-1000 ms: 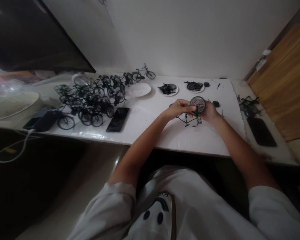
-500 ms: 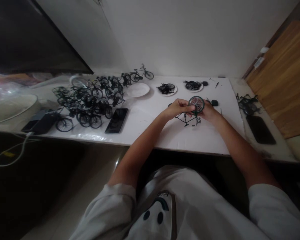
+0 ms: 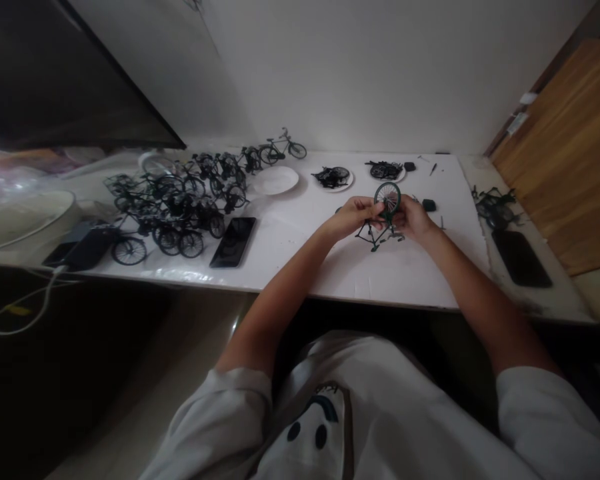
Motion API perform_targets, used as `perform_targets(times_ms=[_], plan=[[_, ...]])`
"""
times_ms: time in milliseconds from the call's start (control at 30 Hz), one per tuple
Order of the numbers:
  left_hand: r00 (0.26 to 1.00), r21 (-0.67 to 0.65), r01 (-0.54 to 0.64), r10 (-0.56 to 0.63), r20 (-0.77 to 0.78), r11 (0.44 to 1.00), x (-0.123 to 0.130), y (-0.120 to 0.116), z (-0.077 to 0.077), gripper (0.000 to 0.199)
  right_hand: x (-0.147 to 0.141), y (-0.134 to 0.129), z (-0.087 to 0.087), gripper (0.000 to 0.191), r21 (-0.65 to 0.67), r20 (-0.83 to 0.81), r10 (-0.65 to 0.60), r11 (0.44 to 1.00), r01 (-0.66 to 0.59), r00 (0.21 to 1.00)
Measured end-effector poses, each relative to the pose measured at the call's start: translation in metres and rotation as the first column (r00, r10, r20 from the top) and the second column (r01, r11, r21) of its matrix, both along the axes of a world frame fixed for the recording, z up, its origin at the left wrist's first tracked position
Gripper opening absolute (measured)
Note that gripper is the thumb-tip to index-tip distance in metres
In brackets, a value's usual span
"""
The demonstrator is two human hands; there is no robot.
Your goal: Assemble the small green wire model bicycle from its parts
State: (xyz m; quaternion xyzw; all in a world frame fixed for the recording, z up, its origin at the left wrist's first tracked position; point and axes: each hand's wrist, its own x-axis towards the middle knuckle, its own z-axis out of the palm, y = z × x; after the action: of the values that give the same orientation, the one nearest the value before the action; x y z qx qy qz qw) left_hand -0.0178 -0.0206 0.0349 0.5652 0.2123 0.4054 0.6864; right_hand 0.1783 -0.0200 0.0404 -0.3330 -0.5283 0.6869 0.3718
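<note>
Between my two hands is a small green model bicycle (image 3: 375, 240), its frame hanging low and one spoked wheel (image 3: 387, 197) raised at the top. My left hand (image 3: 357, 217) is closed on it, with the thumb at the lower edge of the wheel. From the other side my right hand (image 3: 411, 217) grips it close to the wheel's base; some of its fingers are hidden. Just beyond the right hand lies a small dark green block-like piece (image 3: 429, 205).
Many finished-looking model bicycles (image 3: 180, 207) crowd the left of the table. A phone (image 3: 234, 241) lies beside them. Along the back stand a white plate (image 3: 276, 180) and two plates of black parts (image 3: 333, 177) (image 3: 386, 171). Another dark phone (image 3: 521, 259) lies right, near green parts (image 3: 496, 205).
The raised wheel has turned from facing me to a more slanted angle and shifted slightly up and left. The bicycle frame has tilted with it, while both hands keep hold.
</note>
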Motion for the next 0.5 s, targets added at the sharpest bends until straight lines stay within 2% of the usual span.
perform_targets(times_ms=[100, 267, 500], plan=[[0.999, 0.002, 0.032, -0.032, 0.037, 0.999, -0.002, 0.001, 0.001, 0.066, 0.0, -0.007, 0.009, 0.049, 0.061, -0.069, 0.005, 0.998, -0.001, 0.998], [0.998, 0.017, 0.065, -0.065, 0.024, 0.998, -0.003, 0.001, 0.0, 0.068, -0.003, -0.018, 0.02, 0.051, 0.122, -0.089, -0.029, 0.992, 0.039, 0.996], [0.997, 0.042, 0.072, -0.072, -0.009, 0.997, -0.004, 0.002, -0.003, 0.066, -0.002, -0.012, 0.014, 0.045, 0.077, -0.064, -0.013, 0.997, 0.018, 0.998]])
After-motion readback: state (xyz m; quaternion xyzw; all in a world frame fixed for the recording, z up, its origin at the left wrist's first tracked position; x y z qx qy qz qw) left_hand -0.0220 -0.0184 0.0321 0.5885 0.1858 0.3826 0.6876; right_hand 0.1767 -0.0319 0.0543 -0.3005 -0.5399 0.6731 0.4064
